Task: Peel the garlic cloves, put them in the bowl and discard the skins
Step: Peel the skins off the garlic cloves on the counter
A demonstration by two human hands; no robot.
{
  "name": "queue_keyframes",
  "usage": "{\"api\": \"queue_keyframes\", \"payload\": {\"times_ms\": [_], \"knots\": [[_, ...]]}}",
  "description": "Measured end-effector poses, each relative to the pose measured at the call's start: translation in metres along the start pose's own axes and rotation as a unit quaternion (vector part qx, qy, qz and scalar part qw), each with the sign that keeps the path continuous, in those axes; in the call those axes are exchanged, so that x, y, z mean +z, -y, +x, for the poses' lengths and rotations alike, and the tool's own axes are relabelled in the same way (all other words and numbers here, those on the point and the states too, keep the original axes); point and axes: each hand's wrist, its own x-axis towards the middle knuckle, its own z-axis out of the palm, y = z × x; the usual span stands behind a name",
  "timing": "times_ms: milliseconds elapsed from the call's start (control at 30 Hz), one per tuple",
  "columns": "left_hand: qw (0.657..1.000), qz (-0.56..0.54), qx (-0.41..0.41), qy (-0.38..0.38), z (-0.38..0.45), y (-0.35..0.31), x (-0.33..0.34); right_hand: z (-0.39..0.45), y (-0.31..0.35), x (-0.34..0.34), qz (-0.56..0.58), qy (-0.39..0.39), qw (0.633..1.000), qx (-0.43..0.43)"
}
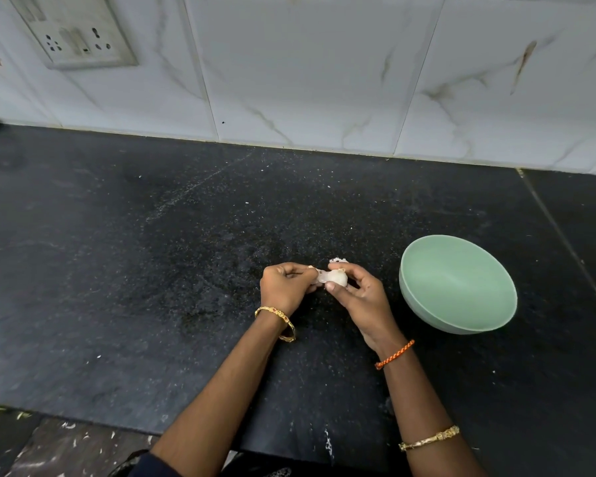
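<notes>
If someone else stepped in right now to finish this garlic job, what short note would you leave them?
Left hand: pinches loose skin at one end of the garlic.
Right hand: grips the garlic over the dark counter.
Bowl: green, to the right of the hands, nothing in it.
Skin scrap: on the counter just behind the hands.
Done: peeling has begun.
Left: finish peeling, put cloves in the bowl, discard the skins.

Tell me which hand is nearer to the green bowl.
Right. The right hand grips the garlic just left of the green bowl, a small gap away. The left hand pinches the skin on the garlic's far side, farther from the bowl.
</notes>
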Motion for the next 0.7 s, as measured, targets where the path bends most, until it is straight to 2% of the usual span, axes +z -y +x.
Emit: {"api": "queue_keyframes", "payload": {"times_ms": [200,400,533,700], "knots": [[0.997,0.062,0.045,-0.014,-0.005,-0.001,0.002,0.003,0.002,-0.004,0.056,-0.006,0.998,0.011],[0.987,0.103,0.124,0.002,-0.008,-0.003,-0.002,0.005,0.006,-0.007,0.059,0.007,0.998,0.020],[0.960,0.187,0.199,0.053,-0.013,-0.012,-0.004,0.005,0.008,-0.009,0.057,0.018,0.998,0.017],[0.935,0.217,0.264,0.094,-0.009,-0.017,-0.007,0.006,0.012,-0.013,0.042,0.015,0.999,0.024]]}}
